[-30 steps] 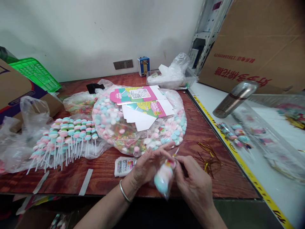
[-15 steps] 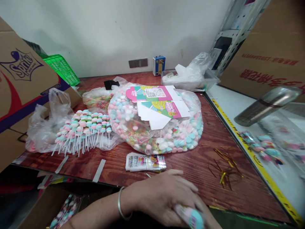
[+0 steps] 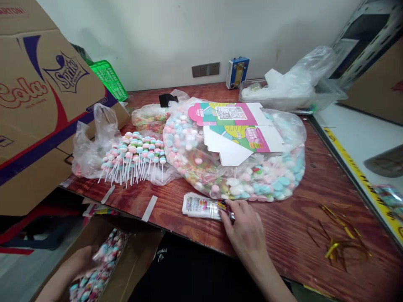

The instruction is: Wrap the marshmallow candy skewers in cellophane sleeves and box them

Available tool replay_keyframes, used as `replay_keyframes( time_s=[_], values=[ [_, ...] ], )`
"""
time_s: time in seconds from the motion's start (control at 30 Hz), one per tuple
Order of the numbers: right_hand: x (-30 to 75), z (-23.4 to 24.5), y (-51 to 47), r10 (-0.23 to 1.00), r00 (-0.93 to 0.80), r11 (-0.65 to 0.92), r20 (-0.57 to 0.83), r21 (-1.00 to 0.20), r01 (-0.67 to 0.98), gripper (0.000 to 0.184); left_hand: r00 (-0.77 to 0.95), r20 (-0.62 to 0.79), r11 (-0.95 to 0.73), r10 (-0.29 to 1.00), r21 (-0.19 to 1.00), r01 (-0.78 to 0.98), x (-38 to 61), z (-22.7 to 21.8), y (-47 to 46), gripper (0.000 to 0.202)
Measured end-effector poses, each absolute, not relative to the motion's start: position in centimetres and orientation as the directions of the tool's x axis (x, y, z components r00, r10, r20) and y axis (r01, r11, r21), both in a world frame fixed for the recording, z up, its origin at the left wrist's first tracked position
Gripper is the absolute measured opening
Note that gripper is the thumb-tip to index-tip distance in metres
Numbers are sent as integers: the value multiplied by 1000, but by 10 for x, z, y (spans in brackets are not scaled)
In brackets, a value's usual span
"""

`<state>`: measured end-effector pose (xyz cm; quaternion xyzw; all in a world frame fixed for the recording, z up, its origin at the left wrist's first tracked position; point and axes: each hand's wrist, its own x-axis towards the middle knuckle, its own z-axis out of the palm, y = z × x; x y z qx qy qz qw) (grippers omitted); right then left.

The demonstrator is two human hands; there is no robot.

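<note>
At the lower left, my left hand (image 3: 78, 262) is inside a cardboard box, its fingers closed on a clear-wrapped marshmallow lollipop (image 3: 103, 252); blur softens the fingertips. More wrapped lollipops (image 3: 91, 281) lie below it. On the table, my right hand (image 3: 247, 226) pinches the right end of a banded stack of printed clear bags (image 3: 198, 206) between thumb and fingers. Behind the stack lies a big clear bag of pastel marshmallow candies (image 3: 273, 184), with a flattened printed carton (image 3: 233, 144) on top. Unwrapped marshmallow lollipops (image 3: 135, 153) are piled to its left.
Gold twist ties (image 3: 340, 243) are scattered at the right. A large Sprite carton (image 3: 34, 96) stands at the left, beside a green basket (image 3: 108, 79). At the back are a blue box (image 3: 237, 73) and a clear plastic tub (image 3: 327, 96). The open cardboard box (image 3: 138, 256) sits below the table edge.
My left hand has moved from the table's front edge down into the box with the wrapped lollipop. My right hand has reached onto the bag stack. The view has swung left.
</note>
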<state>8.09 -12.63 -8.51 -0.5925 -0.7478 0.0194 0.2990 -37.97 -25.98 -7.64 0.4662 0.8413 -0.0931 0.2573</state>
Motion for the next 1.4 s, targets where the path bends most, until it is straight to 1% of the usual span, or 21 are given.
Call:
replay_keyframes(
  time_s=[0.07,0.1,0.13,0.17,0.2,0.23,0.3,0.33,0.4,0.43,0.5,0.6,0.7,0.8,0.87,1.0,1.03,1.2,1.33,1.37,1.4],
  values=[
    [78,-86,-125,905,-99,268,414,-372,889,17,-426,-521,483,740,-30,875,-372,-76,-252,25],
    [77,-86,-125,912,-86,251,401,-382,889,15,-380,-547,439,746,-25,898,-359,-70,-242,28],
    [77,-87,-124,919,-76,239,386,-394,887,14,-312,-578,402,754,30,915,-340,-63,-229,34],
    [77,-87,-123,925,-72,232,373,-404,885,15,-191,-627,360,755,153,920,-318,-54,-214,35],
    [78,-88,-121,929,-78,234,363,-409,882,17,-7,-614,269,789,336,903,-292,-45,-198,35],
    [79,-88,-120,929,-91,244,359,-407,880,19,155,-543,163,825,492,855,-265,-36,-183,35],
    [81,-88,-117,922,-135,281,364,-387,878,22,345,-287,-63,894,682,729,-210,-24,-156,26],
    [82,-88,-116,916,-161,304,367,-373,876,23,401,-141,-190,905,710,678,-185,-22,-145,23],
    [87,-86,-116,901,-213,351,378,-345,871,25,488,134,-447,863,654,610,-143,-27,-127,28],
    [89,-85,-117,893,-233,369,385,-330,869,25,543,215,-551,812,590,590,-127,-32,-121,35],
    [97,-83,-120,878,-258,393,403,-299,869,25,614,263,-654,744,472,591,-103,-46,-112,46],
    [110,-79,-127,869,-242,374,432,-252,893,26,615,229,-650,754,395,650,-85,-63,-106,48],
    [123,-73,-133,871,-134,278,473,-250,927,23,563,216,-595,798,428,680,-83,-70,-106,48],
    [125,-69,-136,919,-21,210,393,-444,871,17,534,221,-566,816,489,664,-85,-72,-106,56],
    [118,-72,-136,946,-32,207,322,-527,825,18,529,231,-564,816,518,643,-86,-72,-105,60],
    [95,-85,-128,930,-67,209,362,-372,904,15,525,248,-566,814,537,626,-87,-74,-104,64],
    [91,-87,-126,925,-69,206,372,-341,917,19,524,249,-567,814,535,626,-87,-75,-104,65],
    [98,-81,-132,899,-140,265,416,-259,929,27,506,252,-553,825,546,630,-87,-79,-107,64],
    [128,-68,-147,823,-169,268,543,-107,958,21,480,253,-533,840,554,639,-87,-82,-107,62],
    [134,-66,-150,813,-146,253,564,-115,961,19,476,254,-530,842,554,642,-87,-82,-107,62],
    [139,-64,-152,821,-106,241,562,-173,955,20,472,254,-527,844,554,645,-87,-82,-107,61]
  ],
)
